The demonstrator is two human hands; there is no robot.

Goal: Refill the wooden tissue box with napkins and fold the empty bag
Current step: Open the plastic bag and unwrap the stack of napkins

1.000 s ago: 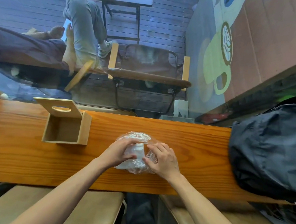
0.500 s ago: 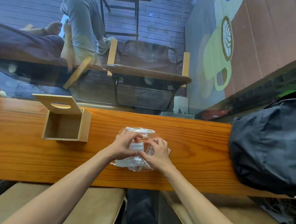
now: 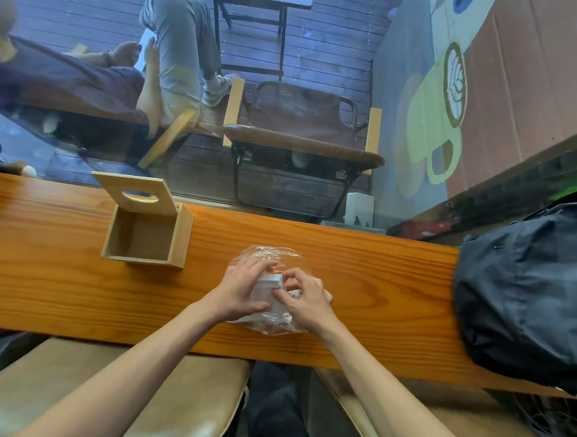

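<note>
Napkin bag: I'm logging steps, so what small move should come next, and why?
Probably pull the plastic bag open and slide the white napkins out. Both the left hand and right hand grip the pack, napkins inside, while the wooden tissue box stands empty, lid up.

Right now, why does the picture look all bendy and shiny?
Head view: the wide lens bows the wooden counter; the plastic bag glints where light hits its crinkles, partly hiding the napkins; the window above adds a bluish haze.
</note>
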